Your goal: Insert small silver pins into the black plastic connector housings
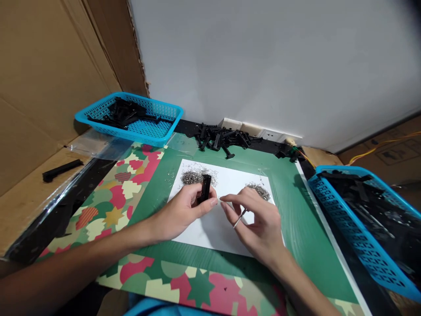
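My left hand (187,206) is closed around a slim black plastic part (205,188), held upright over the white sheet (226,239). Close beside it, my right hand (255,215) has its thumb and forefinger nearly together, pointing at the left thumb. A thin metal tool (240,218) lies across the fingers of that hand; its exact kind is unclear. Whether the right fingertips also pinch something tiny cannot be made out. Behind the left hand is a pile of small wire springs (194,175), and a smaller pile of springs (259,191) sits behind the right.
A blue basket (128,131) of black parts stands at the back left, another blue basket (358,245) at the right. Loose black parts (220,138) are heaped along the wall by a power socket (272,135). One black part (62,170) lies far left.
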Available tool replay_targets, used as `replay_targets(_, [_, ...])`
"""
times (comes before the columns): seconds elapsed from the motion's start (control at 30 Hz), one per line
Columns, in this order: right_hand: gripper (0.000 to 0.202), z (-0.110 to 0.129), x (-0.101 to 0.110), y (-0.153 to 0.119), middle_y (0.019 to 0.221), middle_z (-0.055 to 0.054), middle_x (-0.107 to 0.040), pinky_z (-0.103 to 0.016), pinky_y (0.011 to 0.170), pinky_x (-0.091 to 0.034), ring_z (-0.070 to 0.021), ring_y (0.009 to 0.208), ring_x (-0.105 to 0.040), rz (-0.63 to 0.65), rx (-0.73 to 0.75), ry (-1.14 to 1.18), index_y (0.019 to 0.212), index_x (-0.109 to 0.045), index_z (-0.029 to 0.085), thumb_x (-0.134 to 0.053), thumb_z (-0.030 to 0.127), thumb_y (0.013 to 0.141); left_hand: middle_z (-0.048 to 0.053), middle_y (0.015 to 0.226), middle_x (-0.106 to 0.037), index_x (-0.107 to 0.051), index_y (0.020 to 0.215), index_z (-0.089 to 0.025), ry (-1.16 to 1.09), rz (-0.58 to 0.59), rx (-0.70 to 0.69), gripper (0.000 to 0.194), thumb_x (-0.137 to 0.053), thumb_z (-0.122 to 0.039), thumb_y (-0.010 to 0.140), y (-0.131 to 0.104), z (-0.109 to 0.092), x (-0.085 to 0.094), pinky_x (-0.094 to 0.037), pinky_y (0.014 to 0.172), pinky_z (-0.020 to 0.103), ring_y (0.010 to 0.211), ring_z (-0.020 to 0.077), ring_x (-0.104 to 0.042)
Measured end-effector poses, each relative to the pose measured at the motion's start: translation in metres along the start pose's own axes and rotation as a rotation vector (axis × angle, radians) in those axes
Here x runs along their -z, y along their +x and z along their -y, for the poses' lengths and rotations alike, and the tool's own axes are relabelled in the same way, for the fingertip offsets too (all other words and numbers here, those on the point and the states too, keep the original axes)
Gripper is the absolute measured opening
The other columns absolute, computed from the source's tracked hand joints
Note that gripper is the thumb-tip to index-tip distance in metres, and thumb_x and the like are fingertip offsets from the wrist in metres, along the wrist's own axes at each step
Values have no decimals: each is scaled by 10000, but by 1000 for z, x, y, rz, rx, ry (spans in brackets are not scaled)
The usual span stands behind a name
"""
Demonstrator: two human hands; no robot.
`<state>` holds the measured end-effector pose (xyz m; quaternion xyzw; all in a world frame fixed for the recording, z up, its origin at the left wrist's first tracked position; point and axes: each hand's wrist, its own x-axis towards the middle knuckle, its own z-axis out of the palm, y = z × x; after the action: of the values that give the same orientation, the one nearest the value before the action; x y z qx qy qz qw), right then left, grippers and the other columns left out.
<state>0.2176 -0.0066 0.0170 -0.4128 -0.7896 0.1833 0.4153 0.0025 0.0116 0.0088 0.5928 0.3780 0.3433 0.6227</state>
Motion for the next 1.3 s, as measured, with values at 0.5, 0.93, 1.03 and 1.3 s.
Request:
replay_targets(0.5, [61,-3,10,6,742,13,-620,-299,659,-430,-142,701,-576,89,-99,183,925,-759,217,-726,191,969,24,1042,-633,-637,1181,-210,90,3,-6,266,-619,-435,1040,-5,0,5,-461,801,276,926,170,-575])
replay_targets(0.93, [174,-15,7,0,669,21,-537,-324,605,-326,-126,618,-426,-38,292,-19,993,-737,164,-730,9,914,98,1415,-710,-628,1462,-236,421,45,-198,452,-664,-327,1020,-1,4,11,-500,1153,440,1286,260,-669])
replay_targets(1.03, [181,-15,7,-1,675,20,-526,-325,607,-321,-127,624,-417,-26,334,-1,1003,-726,151,-727,-4,908,87,1371,-741,-639,1465,-237,416,121,-157,460,-677,-288,1010,-2,3,12,-555,1074,372,1205,234,-716])
replay_targets(1.3, [113,-12,11,0,714,9,-510,-317,622,-356,-135,656,-422,156,363,65,997,-709,128,-668,28,967,60,1048,-830,-737,1345,-193,341,240,-155,372,-721,-239,977,-1,2,16,-606,816,247,863,164,-758])
